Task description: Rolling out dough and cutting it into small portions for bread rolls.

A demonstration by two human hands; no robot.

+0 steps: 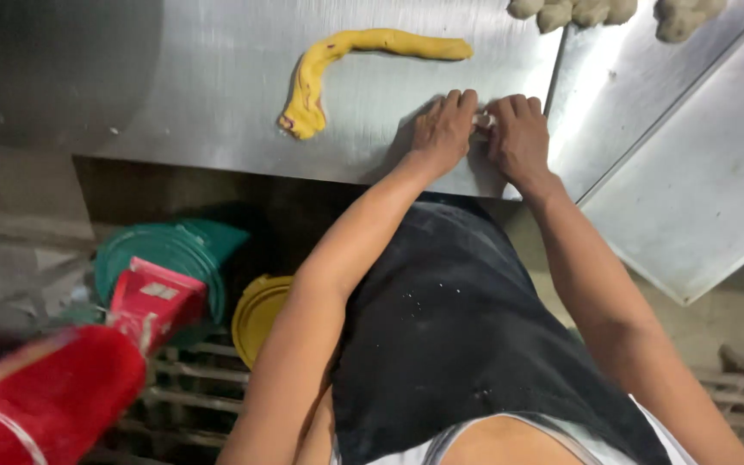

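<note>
From the head view, your two hands sit side by side at the near edge of the steel desk (217, 95), knuckles up and fingers curled down. Your left hand (443, 131) and right hand (518, 136) nearly touch, and between their fingertips a small pale piece of dough (482, 122) just shows; both hands seem to press or pinch it, though most of it is hidden, so you cannot tell how firmly it is held. To the left and a little farther off lies a yellow dough rope (363, 53), bent like a hook with its thicker end turned toward you, well apart from your hands. It looks soft and light, likely to stretch, sag or tear if lifted by one end, so it is better taken under the middle or with both hands spread along it; the steel looks smooth, and it may stick. At the far right edge sit pale dough lumps (574, 12), beside a tilted steel tray (699, 189). Below the desk, to the left, you can see a red container (53, 396), a green lid (170, 254) and a yellow lid (260, 314). A dark apron (458, 327) covers your front.
</note>
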